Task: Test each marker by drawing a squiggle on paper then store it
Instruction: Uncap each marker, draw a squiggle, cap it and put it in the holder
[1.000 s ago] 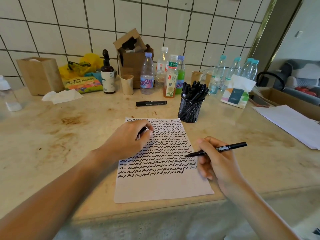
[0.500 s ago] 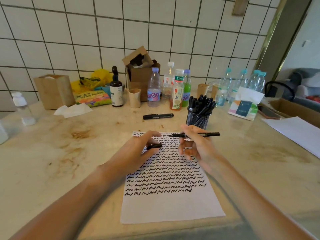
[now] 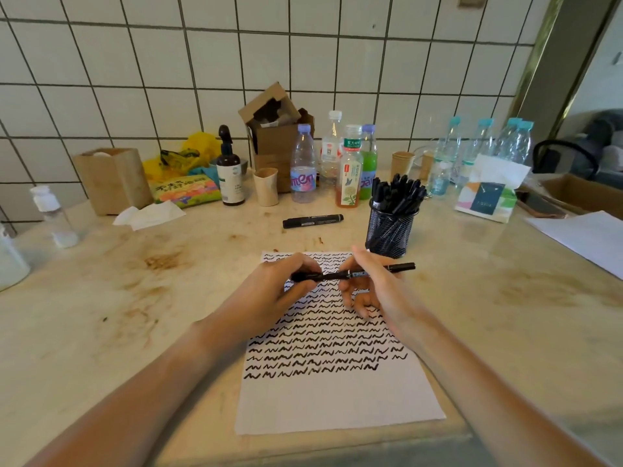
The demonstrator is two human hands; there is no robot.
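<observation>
Now the two hands have met above the top of the paper point(image 3: 337, 399), where half a second ago they were still a little apart, the cap in one and the marker in the other. The left hand point(image 3: 269, 291) curls its fingers and thumb round the cap point(image 3: 303, 276), which now sits at the left end of the marker point(image 3: 357, 274); whether it is pushed fully home I cannot tell. The right hand point(image 3: 374, 288) pinches the marker's barrel between thumb and forefinger, its other fingers loosely bent beneath, and the marker lies nearly level, its far end pointing right toward the mesh pen cup point(image 3: 387, 230). That cup stands just beyond the paper's upper right corner, packed with black markers. The paper rests on the stone counter point(image 3: 101, 315), rows of black squiggles covering its upper part. Another capped marker point(image 3: 313, 220) lies alone on the counter behind the paper.
</observation>
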